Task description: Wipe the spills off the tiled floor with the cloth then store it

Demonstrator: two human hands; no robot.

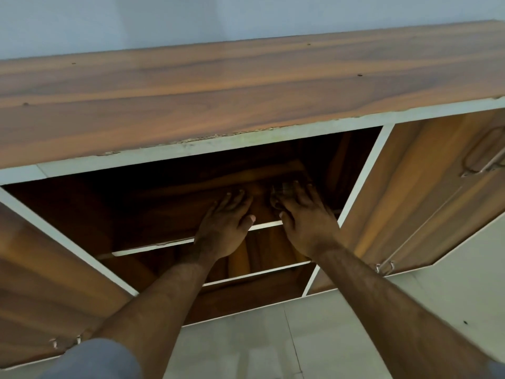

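wooden cabinet [191, 86], two doors open; left hand [222, 228], right hand [303, 222], fingers flat on shelf [153, 246].

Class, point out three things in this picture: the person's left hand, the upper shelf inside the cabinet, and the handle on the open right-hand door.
left hand [222, 228]: head view, back of hand.
upper shelf [153, 246]: head view, white front edge.
handle [483, 154]: head view, middle of the bar.

**Dark cloth on the cupboard shelf**

A dark cloth [293, 179] lies on the top shelf [153, 246] inside the open cupboard [246, 77]. It sits near the shelf's right end, back from the white front edge. It is in shadow and hard to see. The right hand [303, 222] lies flat on part of it. The tiled floor [246, 346] below is pale grey with thin lines.
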